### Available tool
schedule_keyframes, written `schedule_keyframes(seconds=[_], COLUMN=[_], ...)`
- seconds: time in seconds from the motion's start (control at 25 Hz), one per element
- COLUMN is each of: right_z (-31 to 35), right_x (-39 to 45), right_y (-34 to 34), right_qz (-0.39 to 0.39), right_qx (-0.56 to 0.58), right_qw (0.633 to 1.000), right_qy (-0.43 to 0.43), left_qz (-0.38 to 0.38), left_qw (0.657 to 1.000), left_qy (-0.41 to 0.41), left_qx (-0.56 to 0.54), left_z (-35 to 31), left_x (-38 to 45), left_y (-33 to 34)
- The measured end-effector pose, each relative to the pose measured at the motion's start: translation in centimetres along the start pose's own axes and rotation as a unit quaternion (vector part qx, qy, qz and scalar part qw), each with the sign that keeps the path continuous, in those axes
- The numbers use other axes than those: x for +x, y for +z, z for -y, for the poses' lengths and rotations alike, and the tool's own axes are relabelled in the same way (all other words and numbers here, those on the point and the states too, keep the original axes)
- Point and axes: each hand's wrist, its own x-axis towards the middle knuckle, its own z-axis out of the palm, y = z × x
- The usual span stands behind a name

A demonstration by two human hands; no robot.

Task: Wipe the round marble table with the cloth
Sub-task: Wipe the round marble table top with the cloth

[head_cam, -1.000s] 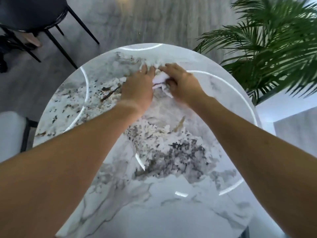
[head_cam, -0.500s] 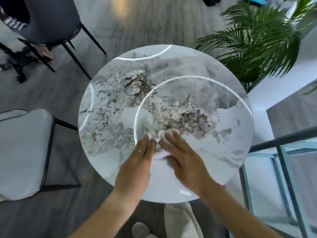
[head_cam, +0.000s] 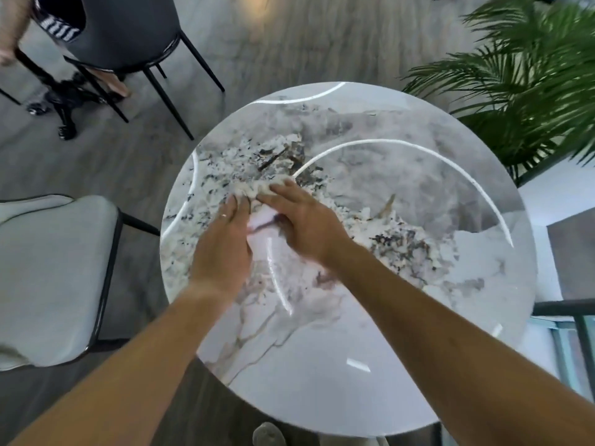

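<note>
The round marble table [head_cam: 402,317] is glossy, white near the person, grey-veined and speckled farther out. The left hand [head_cam: 222,249] and right hand [head_cam: 306,223] lie flat side by side, fingers extended and pressed down on the cloth [head_cam: 257,189], a crumpled white wad (mostly hidden) protruding past the fingertips, left of centre. Beyond stand a dark chair [head_cam: 135,37] and a leafy plant [head_cam: 521,91].

Bright, even light is filling the scene. White curved glare streaks are gleaming on the glossy round marble worktop [head_cam: 402,317] beyond and beside the fingers [head_cam: 283,189], which are blurring slightly. Edges are bending with wide-angle distortion.
</note>
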Motion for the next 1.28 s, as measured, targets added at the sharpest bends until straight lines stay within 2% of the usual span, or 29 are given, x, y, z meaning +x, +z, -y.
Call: schedule_keyframes(seconds=[0.12,0.28,0.4,0.56,0.68,0.84,1.12,1.28], right_z=[-3.1,-8.9,-13.5,-18.4,-19.0,-16.4,-7.1,-1.2], right_x=[6.5,11.2,11.3,7.2,2.1,-5.7,-19.6,-26.5], right_y=[-1.9,-5.8,-9.6,-13.2,-13.8,-12.3,-6.8,-2.8], right_qz=[0.014,0.017,-0.004,-0.059,-0.104,-0.140,-0.169,-0.168], right_qx=[-0.011,-0.034,-0.040,-0.023,-0.003,0.018,0.070,0.074], right_qw=[1.000,0.999,0.999,0.993,0.984,0.975,0.957,0.950], right_qy=[-0.008,0.003,0.037,0.104,0.145,0.170,0.223,0.251], left_qz=[-0.022,-0.021,-0.006,0.018,0.022,0.042,0.059,0.116], left_qw=[1.000,0.999,0.999,0.996,0.992,0.985,0.975,0.968], left_qy=[-0.018,-0.008,0.037,0.077,0.120,0.166,0.211,0.211], left_qx=[0.011,0.040,0.038,0.045,0.023,-0.018,-0.036,-0.073], left_z=[-0.4,-4.7,-9.8,-17.6,-20.9,-21.1,-18.2,-14.6], left_x=[7.1,14.7,18.5,19.9,17.2,10.4,-5.2,-13.6], left_y=[0.2,1.3,2.3,4.0,4.6,4.8,4.8,4.1])
